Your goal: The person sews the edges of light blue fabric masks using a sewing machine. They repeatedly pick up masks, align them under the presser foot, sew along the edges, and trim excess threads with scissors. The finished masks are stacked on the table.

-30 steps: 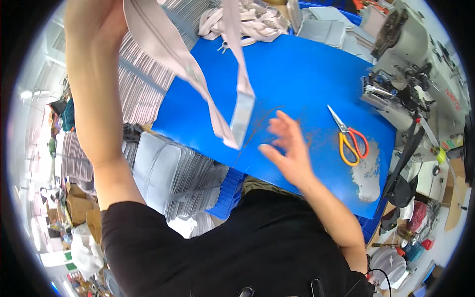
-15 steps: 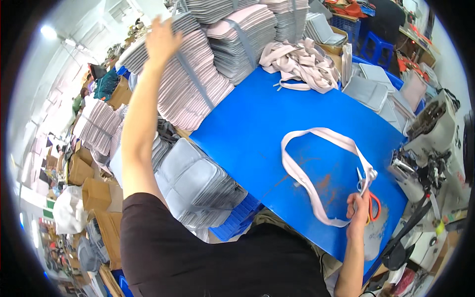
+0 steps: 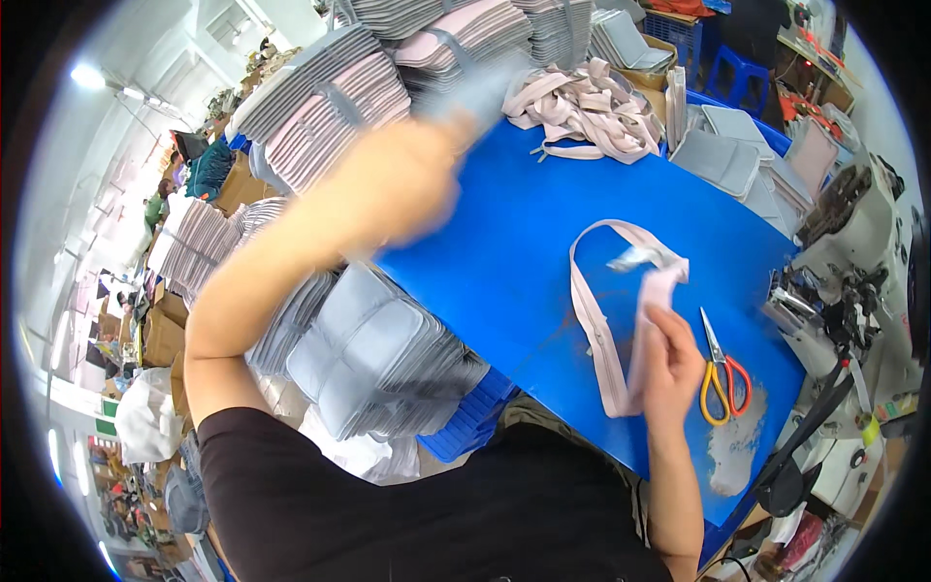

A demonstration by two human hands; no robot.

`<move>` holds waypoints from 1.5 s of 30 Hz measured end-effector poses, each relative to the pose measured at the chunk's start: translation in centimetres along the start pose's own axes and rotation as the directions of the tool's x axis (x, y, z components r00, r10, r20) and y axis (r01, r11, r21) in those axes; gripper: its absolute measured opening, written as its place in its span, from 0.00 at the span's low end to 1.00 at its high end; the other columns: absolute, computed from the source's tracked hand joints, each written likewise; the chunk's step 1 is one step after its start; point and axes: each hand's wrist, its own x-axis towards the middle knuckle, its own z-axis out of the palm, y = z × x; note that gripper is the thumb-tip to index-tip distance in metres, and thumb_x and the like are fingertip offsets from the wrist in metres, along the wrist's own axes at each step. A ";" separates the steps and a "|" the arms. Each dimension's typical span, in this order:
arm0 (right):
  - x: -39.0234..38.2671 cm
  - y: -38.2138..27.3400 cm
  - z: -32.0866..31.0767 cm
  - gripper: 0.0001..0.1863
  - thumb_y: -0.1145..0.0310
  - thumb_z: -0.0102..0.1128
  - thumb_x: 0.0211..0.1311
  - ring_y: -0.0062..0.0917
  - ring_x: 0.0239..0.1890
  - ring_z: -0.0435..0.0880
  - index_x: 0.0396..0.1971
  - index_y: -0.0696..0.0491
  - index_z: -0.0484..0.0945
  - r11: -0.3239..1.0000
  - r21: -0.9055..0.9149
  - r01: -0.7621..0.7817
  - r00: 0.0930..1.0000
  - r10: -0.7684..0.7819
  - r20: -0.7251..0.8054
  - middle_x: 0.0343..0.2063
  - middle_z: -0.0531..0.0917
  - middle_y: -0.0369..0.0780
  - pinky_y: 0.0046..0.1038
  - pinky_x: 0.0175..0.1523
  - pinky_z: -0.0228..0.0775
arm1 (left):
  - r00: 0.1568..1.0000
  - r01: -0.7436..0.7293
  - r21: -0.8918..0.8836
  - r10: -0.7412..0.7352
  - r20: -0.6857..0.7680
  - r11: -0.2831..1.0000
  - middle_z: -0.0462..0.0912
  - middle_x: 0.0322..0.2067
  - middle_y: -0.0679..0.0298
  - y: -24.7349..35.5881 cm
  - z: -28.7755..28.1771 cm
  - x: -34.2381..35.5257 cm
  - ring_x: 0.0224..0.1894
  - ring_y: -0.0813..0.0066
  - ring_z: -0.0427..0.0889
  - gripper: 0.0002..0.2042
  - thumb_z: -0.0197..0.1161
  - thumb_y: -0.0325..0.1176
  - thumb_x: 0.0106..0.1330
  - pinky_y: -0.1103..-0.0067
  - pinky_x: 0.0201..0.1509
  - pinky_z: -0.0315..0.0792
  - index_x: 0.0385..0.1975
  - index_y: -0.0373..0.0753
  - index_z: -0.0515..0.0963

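Note:
Smeared by motion, my left hand (image 3: 412,179) is over the left edge of the blue table, closed on a blurred pale grey panel (image 3: 490,92) that points up and right. My right hand (image 3: 671,373) is closed on a pale pink zipper strip (image 3: 603,339), which curves in a loop above the table and leftward from the fingers. A blurred whitish bit shows at the loop's upper part. Just right of that hand, scissors (image 3: 722,373) with orange and yellow handles lie on the blue tabletop (image 3: 495,262), blades pointing away from me.
Banded stacks of pink and grey panels (image 3: 339,107) rise at the far left. A tangle of pink zipper strips (image 3: 592,112) lies on the far table edge. Grey panels (image 3: 369,354) sit over a blue crate (image 3: 475,422) at left. A sewing machine (image 3: 839,262) stands at right.
My left hand has come from the stack toward the table, now with a grey panel. My right hand has let go of the scissors and shifted slightly left and away with the zipper strip.

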 end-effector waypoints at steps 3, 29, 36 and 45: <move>0.6 -0.8 3.0 0.18 0.73 0.63 0.70 0.28 0.59 0.79 0.56 0.63 0.81 0.954 0.258 -0.150 0.987 0.131 0.089 0.57 0.81 0.45 0.27 0.63 0.70 | 0.886 -0.292 -0.372 0.396 0.243 0.881 0.86 0.40 0.40 12.2 3.6 -1.5 0.41 0.41 0.87 0.33 0.60 0.29 0.64 0.58 0.44 0.82 0.69 0.23 0.62; -4.8 5.9 -16.0 0.16 0.67 0.75 0.55 0.36 0.45 0.85 0.45 0.50 0.85 0.567 -0.824 0.022 0.978 -0.183 -0.100 0.47 0.83 0.38 0.37 0.47 0.79 | 0.465 -0.583 -0.746 0.885 0.020 0.322 0.82 0.31 0.65 20.0 5.5 11.4 0.35 0.75 0.79 0.06 0.68 0.29 0.69 0.77 0.42 0.72 0.32 0.33 0.82; -3.5 2.1 -13.2 0.17 0.65 0.76 0.55 0.37 0.45 0.84 0.44 0.50 0.84 0.738 -0.654 0.167 0.914 -0.364 -0.179 0.46 0.83 0.39 0.36 0.47 0.78 | 0.500 -0.541 -0.751 0.863 0.075 0.379 0.85 0.31 0.64 20.5 5.3 10.9 0.35 0.77 0.81 0.06 0.71 0.29 0.67 0.79 0.42 0.73 0.32 0.33 0.83; -2.8 0.5 -8.5 0.12 0.65 0.79 0.55 0.32 0.39 0.84 0.31 0.54 0.84 0.968 -0.235 0.088 0.995 -0.073 0.073 0.37 0.85 0.40 0.30 0.44 0.75 | 0.555 -0.494 -0.766 0.828 0.086 0.411 0.85 0.36 0.65 19.6 4.5 11.2 0.39 0.78 0.81 0.06 0.73 0.28 0.65 0.79 0.45 0.74 0.31 0.36 0.82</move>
